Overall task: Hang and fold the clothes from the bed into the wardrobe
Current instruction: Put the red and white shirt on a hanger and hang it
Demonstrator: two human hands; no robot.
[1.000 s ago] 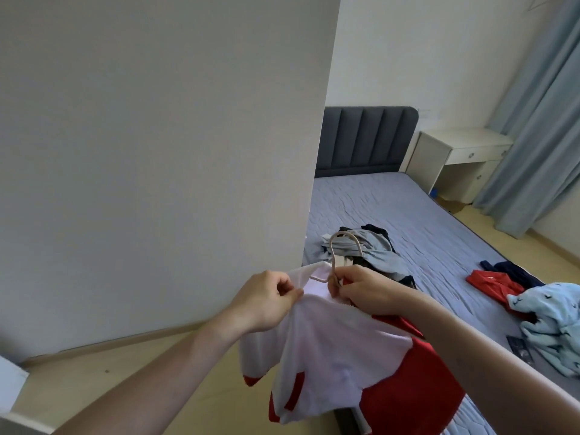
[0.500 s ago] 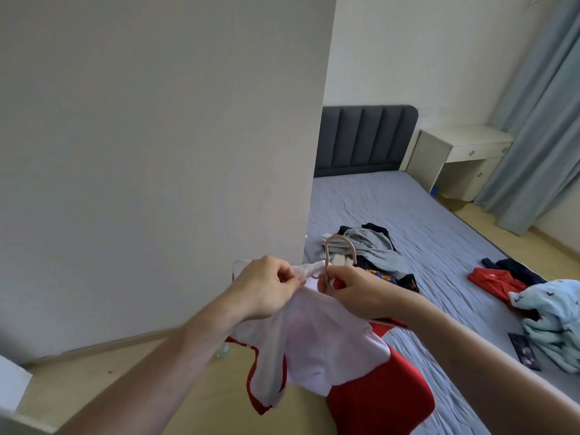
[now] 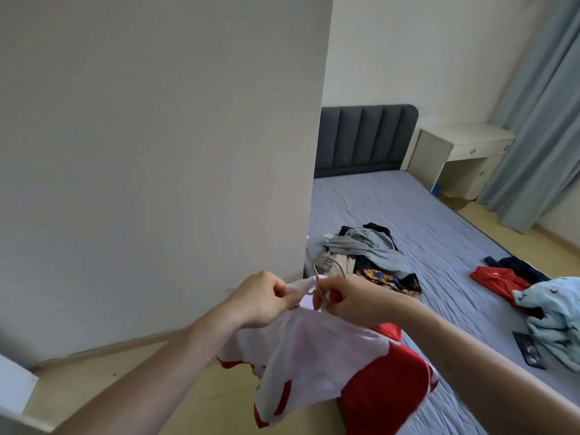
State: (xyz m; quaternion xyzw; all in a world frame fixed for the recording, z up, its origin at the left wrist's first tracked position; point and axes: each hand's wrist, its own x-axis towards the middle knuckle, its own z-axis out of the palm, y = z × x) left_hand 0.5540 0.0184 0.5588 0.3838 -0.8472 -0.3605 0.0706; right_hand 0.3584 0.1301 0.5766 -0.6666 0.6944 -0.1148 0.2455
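Both my hands pinch the white-and-red shirt at its collar, left hand and right hand beside the hanger, near the bed.

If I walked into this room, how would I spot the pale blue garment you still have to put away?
Start at the bed with the dark padded headboard and follow its curtain-side edge toward the foot. There, beside a red garment, lies the crumpled pale blue garment. It alone is light blue with small dark marks scattered over it.
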